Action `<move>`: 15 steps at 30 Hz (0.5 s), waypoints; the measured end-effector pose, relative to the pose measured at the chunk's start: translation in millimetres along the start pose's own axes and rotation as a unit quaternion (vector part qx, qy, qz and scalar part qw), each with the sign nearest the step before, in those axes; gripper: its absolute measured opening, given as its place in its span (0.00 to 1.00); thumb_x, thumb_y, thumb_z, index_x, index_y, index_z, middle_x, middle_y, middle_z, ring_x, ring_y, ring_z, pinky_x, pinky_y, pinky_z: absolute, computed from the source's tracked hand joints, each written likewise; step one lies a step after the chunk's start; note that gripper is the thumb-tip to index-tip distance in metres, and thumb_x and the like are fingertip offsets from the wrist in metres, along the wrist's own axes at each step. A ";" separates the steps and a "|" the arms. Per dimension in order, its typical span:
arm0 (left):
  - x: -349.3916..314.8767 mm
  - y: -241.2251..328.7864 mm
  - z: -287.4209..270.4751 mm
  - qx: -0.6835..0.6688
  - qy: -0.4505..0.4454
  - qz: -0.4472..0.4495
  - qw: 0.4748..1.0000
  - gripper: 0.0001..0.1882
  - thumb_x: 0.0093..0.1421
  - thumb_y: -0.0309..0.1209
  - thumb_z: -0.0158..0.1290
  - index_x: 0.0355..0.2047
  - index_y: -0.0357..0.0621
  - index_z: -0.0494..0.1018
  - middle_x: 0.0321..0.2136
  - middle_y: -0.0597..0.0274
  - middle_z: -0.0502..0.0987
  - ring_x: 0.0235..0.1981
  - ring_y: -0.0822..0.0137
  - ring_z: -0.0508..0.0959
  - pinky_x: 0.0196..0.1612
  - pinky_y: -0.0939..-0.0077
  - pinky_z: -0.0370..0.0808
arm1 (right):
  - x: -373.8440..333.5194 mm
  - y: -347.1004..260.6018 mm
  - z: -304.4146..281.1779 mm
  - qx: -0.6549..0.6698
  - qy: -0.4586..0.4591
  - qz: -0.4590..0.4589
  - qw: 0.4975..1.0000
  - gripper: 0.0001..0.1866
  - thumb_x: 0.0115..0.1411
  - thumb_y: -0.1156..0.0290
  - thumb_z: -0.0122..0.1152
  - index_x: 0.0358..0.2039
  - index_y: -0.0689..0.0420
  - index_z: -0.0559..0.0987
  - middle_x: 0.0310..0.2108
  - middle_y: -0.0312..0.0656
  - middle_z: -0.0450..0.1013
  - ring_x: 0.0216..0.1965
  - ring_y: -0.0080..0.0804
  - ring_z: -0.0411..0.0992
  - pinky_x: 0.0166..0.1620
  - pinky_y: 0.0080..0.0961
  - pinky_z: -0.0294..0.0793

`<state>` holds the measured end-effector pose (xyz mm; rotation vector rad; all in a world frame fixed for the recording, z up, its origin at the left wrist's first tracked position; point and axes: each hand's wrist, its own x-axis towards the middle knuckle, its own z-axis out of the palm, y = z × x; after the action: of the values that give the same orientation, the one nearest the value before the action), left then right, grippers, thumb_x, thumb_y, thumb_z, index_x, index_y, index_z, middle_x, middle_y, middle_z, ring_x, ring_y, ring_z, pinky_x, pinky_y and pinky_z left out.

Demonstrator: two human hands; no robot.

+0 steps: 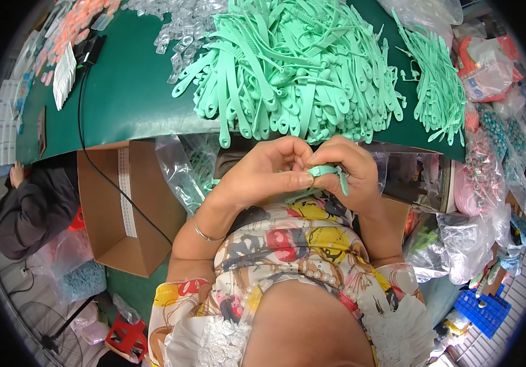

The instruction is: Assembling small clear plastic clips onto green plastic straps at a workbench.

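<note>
Just off the table's near edge, my two hands meet in front of my body. My left hand (270, 169) is closed, thumb and fingers pinching one end of a mint-green plastic strap (322, 170). Around the strap's other part curl the fingers of my right hand (350, 166), and the strap bends into a curve between them. Some of it is hidden by the fingers. Right beyond my hands, a big heap of mint-green straps (303, 79), with holed ends and small knobs, covers the table's middle. A smaller bundle of such straps (437, 88) lies to its right.
On the green table (134, 92) are clear plastic pieces (183, 40), orange pieces (70, 30), and a black cable (81, 116) hanging over the edge. Below left stands an open cardboard box (107, 208). Another person (30, 208) sits at the left. Filled plastic bags (465, 238) crowd the right.
</note>
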<state>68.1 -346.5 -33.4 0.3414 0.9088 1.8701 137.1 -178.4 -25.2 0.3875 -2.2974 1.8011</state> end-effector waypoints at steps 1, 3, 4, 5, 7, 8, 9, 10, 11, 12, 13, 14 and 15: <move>-1.3 3.2 -0.2 0.042 -0.004 -0.013 0.999 0.07 0.50 0.25 0.55 0.28 0.38 0.69 0.25 0.69 0.69 0.28 0.80 0.67 0.32 0.87 0.64 | 0.6 -0.6 -2.5 -0.038 -0.004 -0.031 0.999 0.12 0.44 0.74 0.64 0.32 0.59 0.75 0.25 0.38 0.68 0.27 0.29 0.66 0.32 0.21 0.65; -2.0 4.0 -1.3 0.084 -0.007 -0.025 0.996 0.07 0.50 0.26 0.55 0.29 0.38 0.70 0.24 0.70 0.70 0.28 0.80 0.67 0.31 0.87 0.64 | 0.7 -3.1 -4.1 -0.075 -0.009 -0.062 0.995 0.13 0.44 0.74 0.64 0.32 0.59 0.75 0.26 0.38 0.67 0.28 0.30 0.66 0.33 0.21 0.65; -1.9 1.8 -2.9 0.083 -0.019 -0.013 0.996 0.07 0.50 0.26 0.56 0.28 0.38 0.70 0.25 0.69 0.70 0.28 0.81 0.67 0.31 0.87 0.64 | -0.4 -5.3 -3.8 -0.081 -0.014 -0.064 0.995 0.13 0.45 0.74 0.63 0.33 0.59 0.75 0.26 0.39 0.67 0.29 0.31 0.66 0.34 0.22 0.66; -1.8 -0.2 -4.3 0.081 -0.031 -0.002 0.996 0.07 0.50 0.26 0.56 0.28 0.37 0.70 0.25 0.69 0.70 0.29 0.81 0.68 0.31 0.88 0.64 | -1.5 -6.8 -3.5 -0.086 -0.019 -0.065 0.994 0.13 0.45 0.74 0.62 0.34 0.58 0.75 0.27 0.39 0.66 0.29 0.32 0.66 0.34 0.22 0.66; -3.2 -5.7 -2.5 0.096 -0.006 0.023 0.995 0.07 0.50 0.26 0.56 0.28 0.37 0.70 0.25 0.69 0.70 0.28 0.81 0.68 0.30 0.87 0.64 | -5.0 -5.8 -1.3 -0.096 0.014 -0.062 0.993 0.11 0.48 0.74 0.60 0.34 0.59 0.74 0.27 0.40 0.66 0.29 0.32 0.66 0.35 0.22 0.66; -3.8 -8.1 -1.8 0.110 0.019 0.047 0.993 0.07 0.50 0.26 0.56 0.27 0.37 0.70 0.25 0.69 0.71 0.28 0.81 0.68 0.30 0.87 0.64 | -6.7 -4.3 -0.4 -0.106 0.046 -0.059 0.992 0.09 0.51 0.74 0.57 0.34 0.60 0.74 0.28 0.40 0.66 0.29 0.33 0.66 0.35 0.22 0.65; -2.6 -8.8 -3.9 0.110 0.018 0.047 0.993 0.07 0.50 0.26 0.56 0.27 0.37 0.70 0.25 0.69 0.71 0.28 0.81 0.68 0.30 0.87 0.64 | -8.4 -1.9 0.2 -0.106 0.047 -0.058 0.992 0.09 0.51 0.74 0.57 0.34 0.60 0.74 0.28 0.40 0.66 0.29 0.33 0.66 0.35 0.22 0.65; -0.7 -8.9 -6.9 0.234 0.023 0.137 0.962 0.08 0.49 0.27 0.56 0.27 0.36 0.70 0.24 0.69 0.70 0.27 0.80 0.67 0.31 0.86 0.64 | -10.3 0.8 0.8 -0.078 0.040 -0.038 0.995 0.07 0.53 0.74 0.54 0.33 0.61 0.73 0.28 0.40 0.66 0.29 0.30 0.65 0.35 0.21 0.65; 0.1 -8.8 -8.5 0.352 0.028 0.225 0.908 0.09 0.48 0.28 0.57 0.27 0.36 0.70 0.24 0.70 0.70 0.27 0.79 0.67 0.31 0.84 0.64 | -11.4 2.1 1.0 -0.050 0.034 -0.018 0.998 0.05 0.56 0.74 0.51 0.33 0.61 0.72 0.28 0.39 0.66 0.28 0.28 0.65 0.35 0.20 0.65; -1.6 -7.2 -5.8 0.352 0.028 0.224 0.908 0.09 0.48 0.28 0.57 0.27 0.36 0.70 0.24 0.70 0.70 0.27 0.79 0.67 0.31 0.84 0.64 | -13.7 1.2 1.6 -0.050 0.034 -0.017 0.998 0.05 0.56 0.74 0.51 0.33 0.61 0.72 0.28 0.39 0.66 0.28 0.28 0.65 0.35 0.20 0.65; -4.6 -3.9 -0.8 0.291 0.025 0.169 0.941 0.09 0.48 0.28 0.56 0.27 0.36 0.70 0.24 0.68 0.70 0.28 0.77 0.68 0.33 0.82 0.65 | -17.2 -0.7 2.7 0.032 0.030 0.087 0.995 0.05 0.57 0.74 0.49 0.32 0.61 0.71 0.28 0.38 0.67 0.28 0.24 0.64 0.34 0.18 0.64; -6.4 -2.4 1.8 0.226 0.023 0.113 0.967 0.09 0.49 0.28 0.56 0.27 0.35 0.70 0.24 0.67 0.71 0.29 0.76 0.69 0.35 0.81 0.66 | -19.5 -1.7 3.1 0.114 0.026 0.190 0.975 0.05 0.58 0.74 0.48 0.31 0.62 0.70 0.28 0.37 0.67 0.28 0.20 0.63 0.34 0.17 0.63; -6.9 -2.8 1.6 0.226 0.023 0.112 0.967 0.09 0.49 0.28 0.56 0.27 0.35 0.70 0.24 0.67 0.71 0.29 0.76 0.69 0.35 0.81 0.66 | -20.3 -2.0 2.0 0.114 0.026 0.190 0.975 0.05 0.58 0.74 0.48 0.31 0.62 0.70 0.28 0.37 0.67 0.28 0.20 0.63 0.34 0.17 0.63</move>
<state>74.1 -351.2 -33.3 0.7053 1.3781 1.8641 156.9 -179.1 -30.2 -0.0789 -2.2502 2.2337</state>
